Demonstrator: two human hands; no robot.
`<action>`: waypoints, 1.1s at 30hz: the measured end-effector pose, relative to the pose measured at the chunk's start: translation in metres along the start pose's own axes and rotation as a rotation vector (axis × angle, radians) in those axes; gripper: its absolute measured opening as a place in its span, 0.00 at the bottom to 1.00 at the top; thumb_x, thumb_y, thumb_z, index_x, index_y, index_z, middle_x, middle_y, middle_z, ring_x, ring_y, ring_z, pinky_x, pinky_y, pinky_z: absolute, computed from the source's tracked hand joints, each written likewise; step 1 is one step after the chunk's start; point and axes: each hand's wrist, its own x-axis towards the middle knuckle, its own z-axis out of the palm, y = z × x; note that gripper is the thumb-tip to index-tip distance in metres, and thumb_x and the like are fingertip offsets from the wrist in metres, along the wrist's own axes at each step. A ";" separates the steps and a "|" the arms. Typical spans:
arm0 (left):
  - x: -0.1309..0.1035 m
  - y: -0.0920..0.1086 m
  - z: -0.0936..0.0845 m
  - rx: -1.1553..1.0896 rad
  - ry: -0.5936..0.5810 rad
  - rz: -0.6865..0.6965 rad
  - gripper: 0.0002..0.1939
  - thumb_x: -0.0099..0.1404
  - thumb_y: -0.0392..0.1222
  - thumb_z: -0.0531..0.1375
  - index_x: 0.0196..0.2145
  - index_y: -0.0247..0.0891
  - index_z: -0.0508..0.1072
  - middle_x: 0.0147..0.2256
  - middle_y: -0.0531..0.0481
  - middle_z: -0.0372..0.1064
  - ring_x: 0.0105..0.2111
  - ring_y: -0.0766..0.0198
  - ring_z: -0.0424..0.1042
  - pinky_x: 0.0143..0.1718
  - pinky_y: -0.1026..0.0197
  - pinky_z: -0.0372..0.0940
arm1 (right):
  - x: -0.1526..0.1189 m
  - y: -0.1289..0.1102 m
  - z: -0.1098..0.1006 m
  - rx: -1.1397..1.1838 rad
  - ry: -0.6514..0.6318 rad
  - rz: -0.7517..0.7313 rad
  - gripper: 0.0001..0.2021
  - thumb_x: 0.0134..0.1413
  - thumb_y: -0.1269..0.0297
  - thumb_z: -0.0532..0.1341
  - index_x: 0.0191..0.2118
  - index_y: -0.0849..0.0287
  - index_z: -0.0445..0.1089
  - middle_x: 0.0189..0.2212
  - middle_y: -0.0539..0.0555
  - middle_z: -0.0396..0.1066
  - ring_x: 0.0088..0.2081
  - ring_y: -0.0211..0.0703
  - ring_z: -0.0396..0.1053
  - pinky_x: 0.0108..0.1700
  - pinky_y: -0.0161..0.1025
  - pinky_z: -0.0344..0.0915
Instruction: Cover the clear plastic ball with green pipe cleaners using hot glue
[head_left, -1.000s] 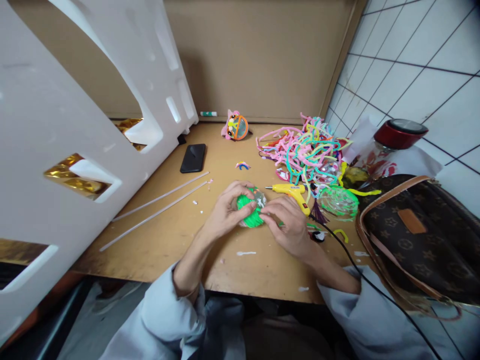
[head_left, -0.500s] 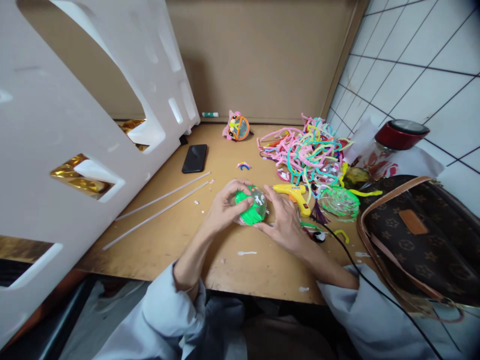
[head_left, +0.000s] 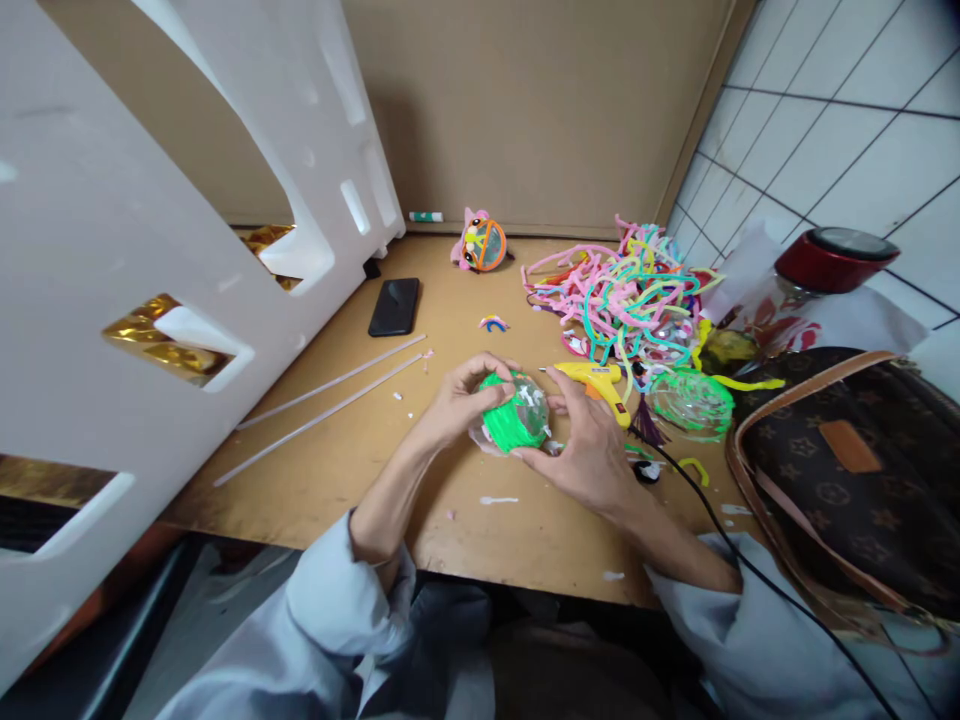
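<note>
A clear ball partly wound with bright green strands is between my two hands, with white bits on its bare side. My left hand grips it from the left, thumb and fingers on the green part. My right hand is curved at the ball's right side, thumb near its lower edge and fingers spread apart. Just beyond that hand lies a yellow glue gun with a black cord. A second clear ball with green strands rests farther right.
Tangled coloured pipe cleaners and a red-lidded jar stand behind a brown handbag. Left are a phone, two white sticks and a white plastic panel. A decorated ball sits at the back.
The view has shifted slightly. The green-wound ball has turned a little between my hands, showing more of its clear side with the white bits.
</note>
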 end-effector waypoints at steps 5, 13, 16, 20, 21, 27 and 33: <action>0.001 -0.002 0.001 -0.007 0.005 -0.005 0.10 0.56 0.44 0.67 0.31 0.37 0.72 0.42 0.46 0.76 0.43 0.59 0.75 0.46 0.56 0.68 | 0.001 0.003 0.000 0.016 -0.021 -0.015 0.42 0.44 0.55 0.72 0.64 0.59 0.57 0.51 0.64 0.73 0.52 0.61 0.71 0.53 0.59 0.66; 0.001 -0.003 0.001 -0.008 -0.001 0.021 0.09 0.56 0.43 0.67 0.31 0.37 0.72 0.42 0.46 0.76 0.45 0.59 0.74 0.48 0.54 0.67 | 0.003 0.003 -0.011 0.136 0.145 -0.168 0.09 0.62 0.65 0.61 0.47 0.53 0.72 0.39 0.55 0.73 0.43 0.48 0.71 0.46 0.47 0.67; 0.000 -0.003 0.001 -0.013 -0.004 0.025 0.09 0.56 0.43 0.67 0.31 0.37 0.72 0.41 0.46 0.76 0.45 0.59 0.74 0.49 0.54 0.66 | 0.003 0.002 -0.010 0.148 0.175 -0.188 0.07 0.62 0.68 0.60 0.43 0.54 0.74 0.35 0.53 0.73 0.40 0.46 0.70 0.43 0.45 0.66; 0.000 -0.003 0.002 -0.027 -0.007 0.034 0.09 0.55 0.42 0.68 0.31 0.37 0.73 0.41 0.46 0.76 0.45 0.59 0.74 0.50 0.55 0.65 | 0.004 0.003 -0.009 0.179 0.226 -0.142 0.10 0.63 0.70 0.57 0.41 0.54 0.76 0.33 0.52 0.74 0.38 0.44 0.71 0.42 0.44 0.66; 0.000 -0.003 0.002 -0.029 -0.011 0.036 0.09 0.55 0.42 0.68 0.31 0.37 0.73 0.40 0.46 0.76 0.45 0.59 0.74 0.50 0.55 0.65 | 0.004 0.003 -0.009 0.185 0.237 -0.131 0.10 0.64 0.70 0.56 0.41 0.54 0.76 0.33 0.52 0.74 0.38 0.44 0.71 0.42 0.44 0.67; -0.002 0.000 0.002 -0.055 -0.021 0.032 0.09 0.55 0.42 0.69 0.31 0.36 0.74 0.41 0.46 0.76 0.47 0.58 0.73 0.49 0.56 0.65 | 0.003 0.003 -0.007 0.187 0.221 -0.133 0.09 0.64 0.69 0.56 0.40 0.55 0.75 0.33 0.52 0.74 0.38 0.43 0.71 0.42 0.43 0.67; -0.003 -0.001 0.001 -0.077 -0.055 0.055 0.09 0.55 0.41 0.69 0.31 0.36 0.74 0.41 0.46 0.76 0.46 0.59 0.73 0.50 0.56 0.65 | 0.000 -0.003 -0.004 0.159 0.183 -0.146 0.08 0.64 0.67 0.57 0.38 0.55 0.75 0.32 0.53 0.75 0.37 0.44 0.71 0.41 0.44 0.67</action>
